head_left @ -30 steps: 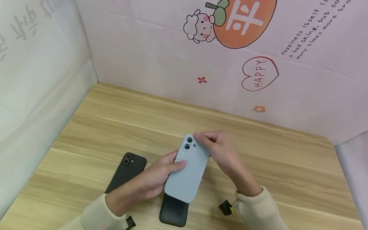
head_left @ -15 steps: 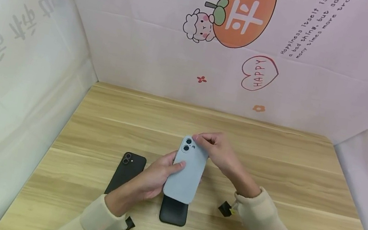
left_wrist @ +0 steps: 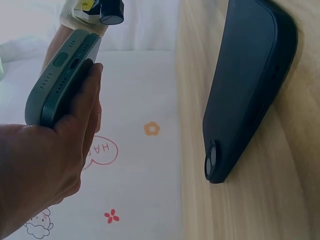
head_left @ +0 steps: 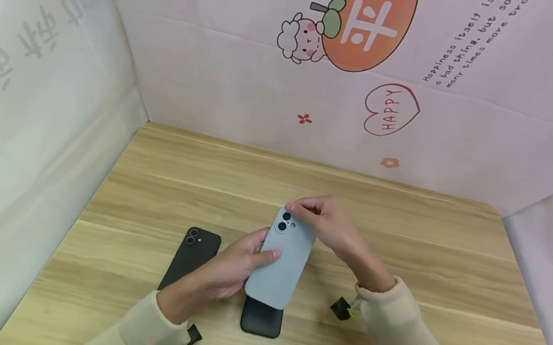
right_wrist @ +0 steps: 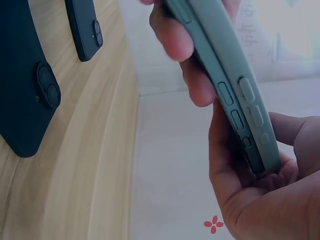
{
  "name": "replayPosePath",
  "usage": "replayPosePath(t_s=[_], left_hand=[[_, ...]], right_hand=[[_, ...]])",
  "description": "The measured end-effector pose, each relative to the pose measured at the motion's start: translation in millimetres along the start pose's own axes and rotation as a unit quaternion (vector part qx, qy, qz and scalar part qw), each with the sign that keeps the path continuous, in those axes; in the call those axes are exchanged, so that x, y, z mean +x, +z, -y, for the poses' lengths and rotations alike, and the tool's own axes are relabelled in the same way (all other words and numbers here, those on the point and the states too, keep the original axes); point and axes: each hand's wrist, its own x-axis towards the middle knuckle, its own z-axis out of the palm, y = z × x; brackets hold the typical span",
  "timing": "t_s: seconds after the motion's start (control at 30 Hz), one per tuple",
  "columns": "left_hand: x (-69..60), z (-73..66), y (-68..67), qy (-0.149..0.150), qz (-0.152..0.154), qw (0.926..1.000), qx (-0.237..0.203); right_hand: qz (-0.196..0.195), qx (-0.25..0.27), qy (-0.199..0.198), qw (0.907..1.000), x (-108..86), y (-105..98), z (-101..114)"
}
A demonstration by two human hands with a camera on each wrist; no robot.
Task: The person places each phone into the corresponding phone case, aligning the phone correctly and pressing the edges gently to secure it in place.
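Note:
A light blue phone case [head_left: 281, 269] with camera cutouts lies over the back of a teal phone [right_wrist: 229, 97], both held tilted above the table. In the right wrist view the side buttons of the case [right_wrist: 247, 90] and phone sit side by side, so the case is not round that edge. My left hand [head_left: 237, 261] grips the lower half, thumb on the case's back and fingers beneath the phone. At the top corner near the camera openings, my right hand [head_left: 330, 224] pinches case and phone together. The phone's screen side is mostly hidden.
Under the held phone lies a black phone [head_left: 261, 321], partly covered from above. Another black phone [head_left: 195, 254] rests to the left, beside my left forearm. Printed white cloth [head_left: 236, 85] walls the back and sides of the wooden table [head_left: 435, 250]. Small black devices hang at both cuffs.
My right thumb and fingers have shifted left along the top edge toward the camera openings. Case and phone have moved slightly down and tilted a little. The black phones have not moved.

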Motion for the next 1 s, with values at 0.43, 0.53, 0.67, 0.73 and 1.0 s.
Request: replayPosePath(t_s=[0.43,0.53,0.67,0.73,1.0], left_hand=[[-2.0,0.0,0.8,0.010,-0.011,0.9999,0.001],[-2.4,0.3,0.7,0.013,-0.012,0.9998,0.004],[-4.1,-0.3,0.5,0.014,-0.019,0.9997,0.002],[-5.1,-1.4,-0.1,0.014,-0.031,0.9994,0.000],[-5.8,-4.2,-2.1,0.017,-0.063,0.9979,0.003]], right_hand=[[-0.013,-0.005,-0.038,0.9992,-2.1,5,5],[-0.015,-0.005,-0.040,0.9991,-2.1,5,4],[-0.013,0.000,-0.030,0.9995,-3.0,3,1],[-0.010,0.010,-0.020,0.9997,-4.7,0,-1],[0.003,0.070,0.011,0.9975,-11.6,-9,-7]])
